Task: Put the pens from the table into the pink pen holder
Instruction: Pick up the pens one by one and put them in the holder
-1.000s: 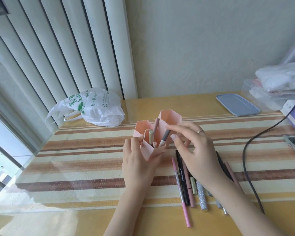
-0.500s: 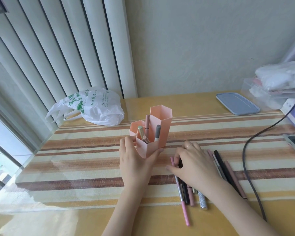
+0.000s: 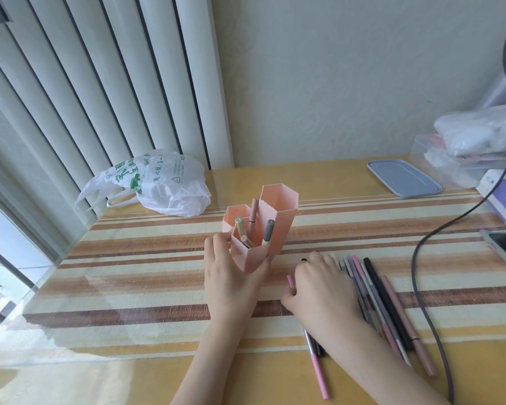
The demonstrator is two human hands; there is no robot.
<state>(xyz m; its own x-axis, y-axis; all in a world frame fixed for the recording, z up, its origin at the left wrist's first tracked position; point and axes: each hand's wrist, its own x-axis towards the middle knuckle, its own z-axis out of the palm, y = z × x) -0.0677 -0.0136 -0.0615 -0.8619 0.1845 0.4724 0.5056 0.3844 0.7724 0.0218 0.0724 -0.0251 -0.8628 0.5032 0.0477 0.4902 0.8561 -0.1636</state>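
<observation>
We see the pink pen holder (image 3: 262, 229) upright on the striped table (image 3: 146, 276), four pens standing in it, our left hand (image 3: 231, 276) curled around its front compartment. Just right of that hand, our right hand (image 3: 323, 285) lies over the loose pens (image 3: 383, 299), thumb touching a pink pen (image 3: 319, 372); we cannot tell whether its fingers grip one.

Pink pen holder (image 3: 270, 229) upright on striped table, part-filled

Holder: 3 joined hexagonal tubes, tallest at back right & apparently empty. Inside: gold-capped pen (image 3: 241, 228), pink pen (image 3: 253, 211), grey-capped pen (image 3: 267, 231), all leaning, plus a short stub low in front tube. Approx. 6 loose pens (image 3: 389, 299) lie side by side flat on table to holder's right; long pink pen (image 3: 319, 372) nearer the front edge
</observation>
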